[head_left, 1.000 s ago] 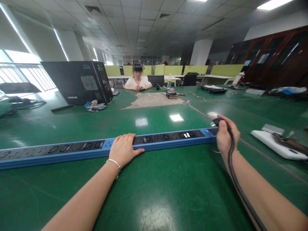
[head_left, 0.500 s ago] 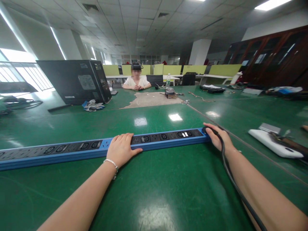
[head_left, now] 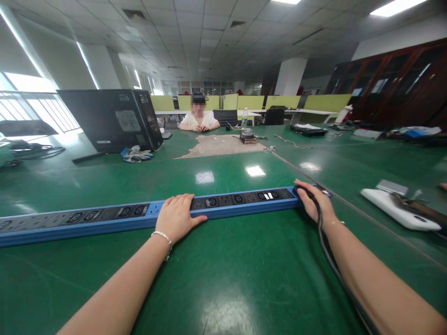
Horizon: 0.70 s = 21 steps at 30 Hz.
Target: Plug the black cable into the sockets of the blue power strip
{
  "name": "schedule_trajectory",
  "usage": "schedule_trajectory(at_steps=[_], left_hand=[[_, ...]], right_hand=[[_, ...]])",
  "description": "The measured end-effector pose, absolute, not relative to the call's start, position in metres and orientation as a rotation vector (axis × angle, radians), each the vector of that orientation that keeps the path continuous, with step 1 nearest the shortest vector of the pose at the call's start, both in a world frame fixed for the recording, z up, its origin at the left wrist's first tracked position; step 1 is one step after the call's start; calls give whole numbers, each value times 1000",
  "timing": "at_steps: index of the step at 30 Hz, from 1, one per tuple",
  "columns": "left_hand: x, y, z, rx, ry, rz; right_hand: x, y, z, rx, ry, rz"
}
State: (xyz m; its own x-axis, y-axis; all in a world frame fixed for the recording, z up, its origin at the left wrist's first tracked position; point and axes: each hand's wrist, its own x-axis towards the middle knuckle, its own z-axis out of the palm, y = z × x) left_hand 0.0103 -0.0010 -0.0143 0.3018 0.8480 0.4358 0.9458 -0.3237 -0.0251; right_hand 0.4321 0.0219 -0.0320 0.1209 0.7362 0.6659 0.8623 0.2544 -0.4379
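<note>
A long blue power strip [head_left: 244, 211] with black sockets lies across the green table, running out of view at the left. My left hand [head_left: 176, 216] is wrapped over its middle, fingers on top and thumb along the near side. At the strip's right end, my right hand [head_left: 314, 202] grips the black cable [head_left: 326, 246] by its head, where it meets the strip. The cable runs down beside my right forearm. The fingers partly hide the cable's head.
A black computer case [head_left: 115, 121] stands at the back left, with gloves [head_left: 137, 154] before it. Across the green table [head_left: 226, 172] sits a person [head_left: 199, 120] near a bottle [head_left: 244, 118]. A white object [head_left: 398, 208] lies at the right.
My right hand has shifted very slightly, and the cable below it has swung a little to the left. My left hand keeps its place on the strip.
</note>
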Motion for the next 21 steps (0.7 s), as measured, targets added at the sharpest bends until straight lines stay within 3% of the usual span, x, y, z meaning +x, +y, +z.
schedule_trajectory(at_steps=[8, 13, 21], left_hand=[[11, 0, -14, -2311, -1637, -529], [11, 1, -14, -2307, -1637, -519], [11, 0, -14, -2303, -1626, -525]], right_hand=[[412, 12, -8, -1378, -1252, -217], [397, 13, -8, -1436, -1468, -54], [395, 18, -18, -1515, -1575, -89]])
